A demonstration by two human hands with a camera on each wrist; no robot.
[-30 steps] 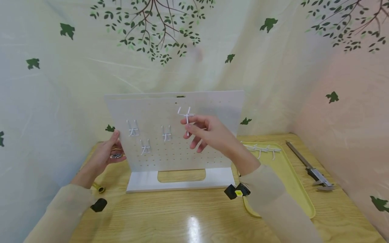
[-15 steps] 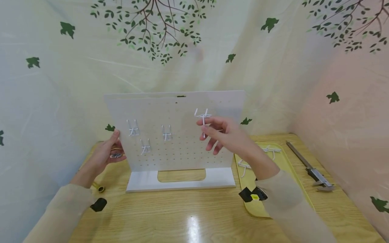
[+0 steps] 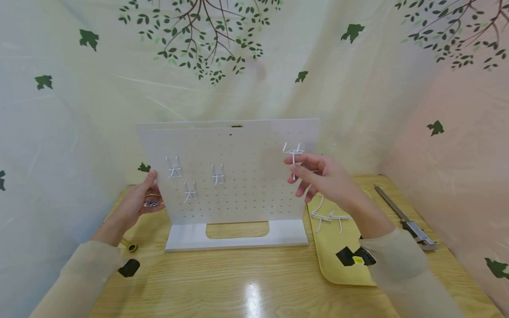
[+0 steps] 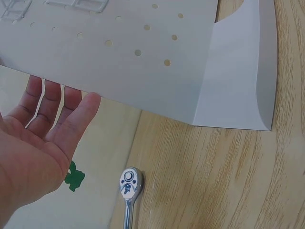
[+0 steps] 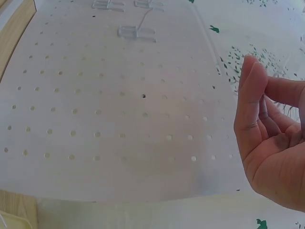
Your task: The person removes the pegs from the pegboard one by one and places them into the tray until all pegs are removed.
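A white pegboard (image 3: 246,176) stands upright on its white base, with 3 white wire hooks hung on its left half: an upper left hook (image 3: 174,168), a lower hook (image 3: 190,193) and a middle hook (image 3: 218,175). My left hand (image 3: 137,201) grips the board's left edge; in the left wrist view its fingers (image 4: 50,98) reach behind that edge. Between thumb and fingers, my right hand (image 3: 324,176) pinches another white double hook (image 3: 293,152), prongs up, before the board's upper right part. Contact between this hook and the board cannot be told. The right wrist view does not show it.
At right on the wooden table (image 3: 214,282), a yellow tray (image 3: 338,265) carries more white hooks (image 3: 330,217), partly hidden by the right arm. Beyond it lies a caliper (image 3: 413,229). A ratchet wrench (image 4: 129,183) lies left of the board. Printed curtains (image 3: 254,92) surround the table.
My right hand has moved to the right along the board with the pinched hook, from the middle to the upper right. The left hand and the board have stayed put.
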